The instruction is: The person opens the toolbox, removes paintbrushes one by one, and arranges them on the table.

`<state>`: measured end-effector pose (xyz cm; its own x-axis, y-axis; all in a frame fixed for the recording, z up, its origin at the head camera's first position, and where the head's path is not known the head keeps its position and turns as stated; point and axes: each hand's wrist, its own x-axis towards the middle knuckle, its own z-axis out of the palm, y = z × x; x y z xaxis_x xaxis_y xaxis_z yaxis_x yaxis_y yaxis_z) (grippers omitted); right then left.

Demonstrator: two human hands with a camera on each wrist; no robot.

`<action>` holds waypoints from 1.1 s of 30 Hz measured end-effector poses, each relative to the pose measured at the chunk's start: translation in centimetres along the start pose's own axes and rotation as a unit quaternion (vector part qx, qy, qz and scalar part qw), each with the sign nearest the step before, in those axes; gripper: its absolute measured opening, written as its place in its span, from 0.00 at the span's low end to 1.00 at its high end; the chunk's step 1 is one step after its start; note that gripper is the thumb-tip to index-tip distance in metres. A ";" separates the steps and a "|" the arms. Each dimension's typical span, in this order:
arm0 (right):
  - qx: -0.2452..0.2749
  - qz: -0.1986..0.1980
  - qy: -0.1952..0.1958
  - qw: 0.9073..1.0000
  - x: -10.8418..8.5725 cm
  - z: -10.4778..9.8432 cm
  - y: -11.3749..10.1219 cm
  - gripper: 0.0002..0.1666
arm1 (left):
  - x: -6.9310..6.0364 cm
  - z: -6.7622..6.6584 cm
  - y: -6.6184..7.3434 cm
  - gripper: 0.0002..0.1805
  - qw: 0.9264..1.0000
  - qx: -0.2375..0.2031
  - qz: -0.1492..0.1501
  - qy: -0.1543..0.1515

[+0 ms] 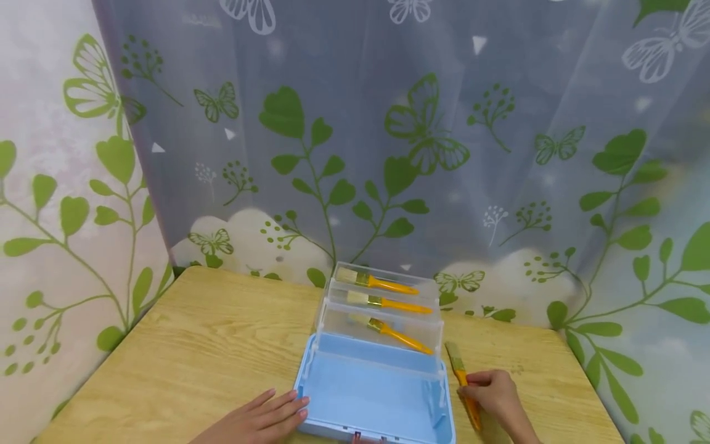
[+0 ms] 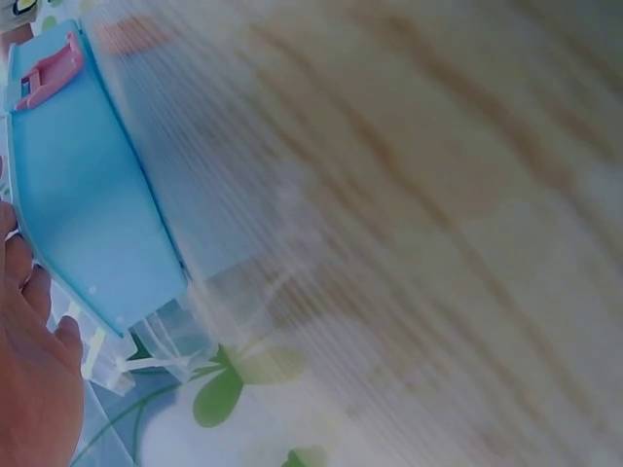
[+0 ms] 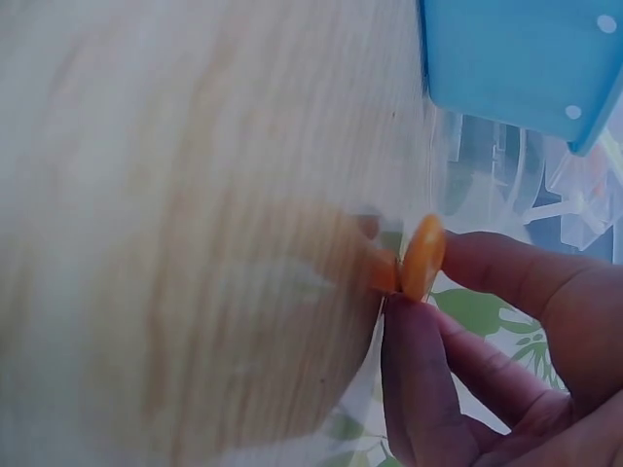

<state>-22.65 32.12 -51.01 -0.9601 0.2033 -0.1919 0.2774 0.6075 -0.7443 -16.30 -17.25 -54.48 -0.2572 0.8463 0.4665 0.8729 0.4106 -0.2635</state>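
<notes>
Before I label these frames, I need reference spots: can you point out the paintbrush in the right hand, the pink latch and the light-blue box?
Paintbrush (image 1: 472, 409): head view, on the lower orange handle.
Pink latch (image 2: 58, 75): left wrist view, on its body.
Light-blue box (image 1: 368, 393): head view, on its bare inner floor.

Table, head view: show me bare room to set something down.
The widest bare patch of table lies between the left backdrop and blue box, beyond the left hand. The box floor is bare too; a smaller patch sits between the right hand and right backdrop. Crowded: the strip between box and held brush, and the clear trays with three brushes.
</notes>
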 end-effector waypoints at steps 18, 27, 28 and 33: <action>0.005 0.005 0.001 1.000 -0.1 -0.2 0.3 0.20 | 0.3 -0.3 -0.1 0.39 1.000 -0.028 -0.003 -0.007; -0.045 -0.048 -0.006 0.998 -1.7 -1.2 -0.9 0.27 | 0.6 -0.5 -0.3 0.41 0.999 -0.028 0.002 -0.019; -0.048 -0.057 -0.008 0.997 -2.0 -1.3 -1.2 0.26 | 0.5 -0.5 -0.3 0.41 0.999 -0.029 0.002 -0.018; -0.046 -0.116 -0.008 0.992 -3.6 -1.8 -3.3 0.25 | 0.4 -0.3 -0.4 0.37 1.000 -0.029 0.005 -0.001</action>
<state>-20.01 30.76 -46.70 -0.9988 0.0370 -0.0332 0.0496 0.7045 -0.7080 -16.68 -17.17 -53.95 -0.2486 0.8516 0.4616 0.8985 0.3808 -0.2185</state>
